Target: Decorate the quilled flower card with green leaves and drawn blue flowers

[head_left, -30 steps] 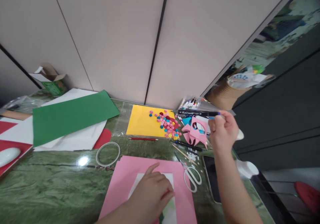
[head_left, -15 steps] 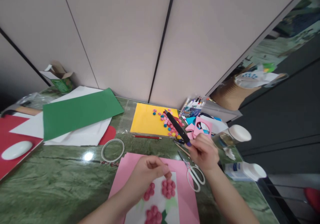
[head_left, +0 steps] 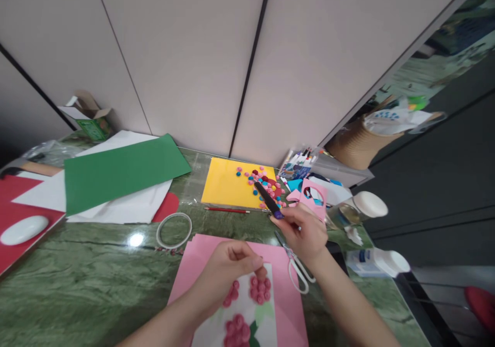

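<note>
My right hand (head_left: 303, 231) is closed around the purple end of a slim black pen-shaped tool (head_left: 266, 197), which points up and left over the yellow sheet (head_left: 222, 184). My left hand (head_left: 234, 264) is pinched just above the upper right pink cluster (head_left: 260, 290); what its fingertips hold, if anything, I cannot make out. Under that hand lies a white sheet (head_left: 216, 331) bearing several clusters of small pink rolls and green leaf shapes. It rests on pink paper (head_left: 292, 306). White-handled scissors (head_left: 297, 275) lie partly on the pink paper's right side.
Small coloured rolls (head_left: 266, 182) are scattered on the yellow sheet. A red pencil (head_left: 226, 210) and a roll of tape (head_left: 174, 231) lie nearby. Green paper (head_left: 124, 174) is at left. A white-capped jar (head_left: 358, 210) and a white-capped bottle (head_left: 379, 262) lie at right.
My right hand has moved a little left and down, and the black tool has swung lower, nearer the yellow sheet. My left hand stays almost in place.
</note>
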The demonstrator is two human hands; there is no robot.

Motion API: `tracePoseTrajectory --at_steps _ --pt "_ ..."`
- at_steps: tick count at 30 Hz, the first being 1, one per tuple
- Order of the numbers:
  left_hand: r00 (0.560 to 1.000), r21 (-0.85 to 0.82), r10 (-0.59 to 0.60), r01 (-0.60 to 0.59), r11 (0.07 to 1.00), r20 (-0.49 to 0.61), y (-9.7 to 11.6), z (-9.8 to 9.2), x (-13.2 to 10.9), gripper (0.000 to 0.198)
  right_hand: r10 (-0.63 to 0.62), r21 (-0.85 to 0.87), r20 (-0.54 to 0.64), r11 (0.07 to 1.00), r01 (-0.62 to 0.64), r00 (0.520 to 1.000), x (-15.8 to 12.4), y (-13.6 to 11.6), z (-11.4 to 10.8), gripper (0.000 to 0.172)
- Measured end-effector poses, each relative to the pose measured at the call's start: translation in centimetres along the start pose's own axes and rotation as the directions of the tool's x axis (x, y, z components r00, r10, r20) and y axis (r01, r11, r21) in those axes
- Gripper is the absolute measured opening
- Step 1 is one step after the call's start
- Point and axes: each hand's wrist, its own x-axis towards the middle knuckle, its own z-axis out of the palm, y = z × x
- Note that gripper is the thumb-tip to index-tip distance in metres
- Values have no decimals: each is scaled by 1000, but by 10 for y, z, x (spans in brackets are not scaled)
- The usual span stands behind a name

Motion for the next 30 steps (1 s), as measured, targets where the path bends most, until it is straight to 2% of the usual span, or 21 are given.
tracePoseTrajectory --at_steps 2,5,8,10,15,18,23,30 --pt "1000 1 6 -6 1000 -31 -1 -1 1 22 -18 -1 32 1000 18 999 0 -4 -3 14" --pt "994 -46 7 -13 999 -111 -2 -2 4 22 -111 8 161 994 111 981 -4 -14 -12 4" --pt "982 -137 13 -39 990 -187 -1 -5 7 23 -283 17 318 956 293 905 -11 -25 -22 9" --pt "979 -177 29 -66 982 -203 1 -8 8 24 -347 18 388 929 369 854 -14 -31 -27 12" --pt "988 -165 61 -84 983 -141 6 -14 7 26 -412 74 350 908 413 842 -17 -41 -28 14" --pt "987 -172 70 -95 980 -148 7 -16 6 24 -438 77 360 894 442 824 -17 -43 -25 19" --pt "983 -225 81 -117 967 -164 9 -18 7 21 -396 118 374 917 380 839 -18 -44 -25 26" --pt "986 -334 43 -96 938 -164 9 -19 8 14 -246 272 281 947 169 928 -26 -43 -27 21"
